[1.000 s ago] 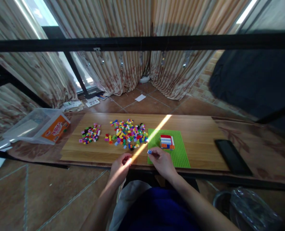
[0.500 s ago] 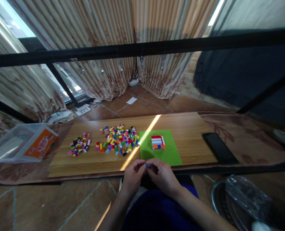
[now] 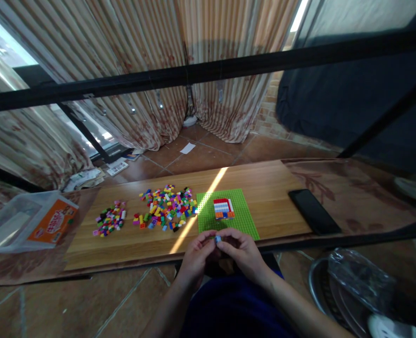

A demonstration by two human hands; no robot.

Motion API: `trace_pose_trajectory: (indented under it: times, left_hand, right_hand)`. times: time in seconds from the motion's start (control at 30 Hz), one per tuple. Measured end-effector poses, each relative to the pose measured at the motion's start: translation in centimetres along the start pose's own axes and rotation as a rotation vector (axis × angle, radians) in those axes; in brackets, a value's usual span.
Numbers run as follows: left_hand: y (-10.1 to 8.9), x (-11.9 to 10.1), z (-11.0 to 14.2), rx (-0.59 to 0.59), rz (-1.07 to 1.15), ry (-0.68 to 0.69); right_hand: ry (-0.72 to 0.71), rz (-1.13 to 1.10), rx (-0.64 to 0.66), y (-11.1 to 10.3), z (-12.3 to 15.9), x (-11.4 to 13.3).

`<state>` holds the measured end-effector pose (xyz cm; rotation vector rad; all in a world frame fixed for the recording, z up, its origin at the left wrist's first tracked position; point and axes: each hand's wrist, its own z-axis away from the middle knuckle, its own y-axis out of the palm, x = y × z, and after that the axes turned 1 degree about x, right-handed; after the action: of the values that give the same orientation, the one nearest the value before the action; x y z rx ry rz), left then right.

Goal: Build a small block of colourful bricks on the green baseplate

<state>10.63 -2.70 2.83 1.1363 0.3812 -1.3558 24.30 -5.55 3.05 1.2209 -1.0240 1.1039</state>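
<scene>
My left hand (image 3: 198,253) and my right hand (image 3: 242,251) meet at the near edge of the green baseplate (image 3: 245,217). Between their fingertips they pinch a small light-blue toy brick (image 3: 218,239); fingers cover part of it, and I cannot tell whether it is one piece or more. Just beyond my hands, on the baseplate, stands a small block build (image 3: 223,209) of red, white, blue and orange bricks. To the left lies a wide pile of loose coloured bricks (image 3: 167,206), and further left a smaller pile (image 3: 111,219).
A clear plastic box (image 3: 21,220) with an orange label sits at the table's left end. A black phone (image 3: 313,211) lies right of the baseplate. A dark rail (image 3: 208,72) crosses beyond the wooden board (image 3: 271,188). Below right is a round metal container (image 3: 316,281) with clear plastic wrap.
The view has shifted slightly, so the table things sit a little further left. Both hands still pinch the brick, which has turned and now shows more of its light-blue side.
</scene>
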Motion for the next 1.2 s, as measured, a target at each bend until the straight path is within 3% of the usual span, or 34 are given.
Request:
trace_pose_trajectory:
  times: [0.13,0.3,0.4,0.57,0.83,1.03,1.2]
  left_hand:
    - [0.4,-0.3,-0.3,-0.024,-0.112,0.022]
    - [0.3,-1.4,-0.8,-0.168,-0.263,0.121]
    - [0.3,-2.2,-1.5,-0.206,-0.300,0.174]
    - [-0.1,-2.3,-2.3,-0.216,-0.336,0.195]
    - [-1.8,-0.8,-2.5,-0.234,-0.335,0.167]
    - [-1.9,-0.8,-2.4,-0.228,-0.331,0.155]
    - [-2.1,-0.6,-2.5,-0.222,-0.309,0.151]
  right_hand:
    - [-0.098,0.121,-0.130,-2.5,-1.2,0.2]
    - [-0.221,0.489,-0.285,-7.3,-5.5,0.4]
    - [-0.262,0.722,-0.267,-8.7,-8.2,0.6]
    - [-0.254,0.887,-0.164,-8.5,-10.6,0.4]
    - [-0.220,0.747,-0.050,-9.3,-11.7,-0.4]
    - [-0.179,0.450,-0.075,-9.2,-11.9,-1.0]
    - [-0.155,0.353,-0.103,-8.7,-12.2,-0.9]
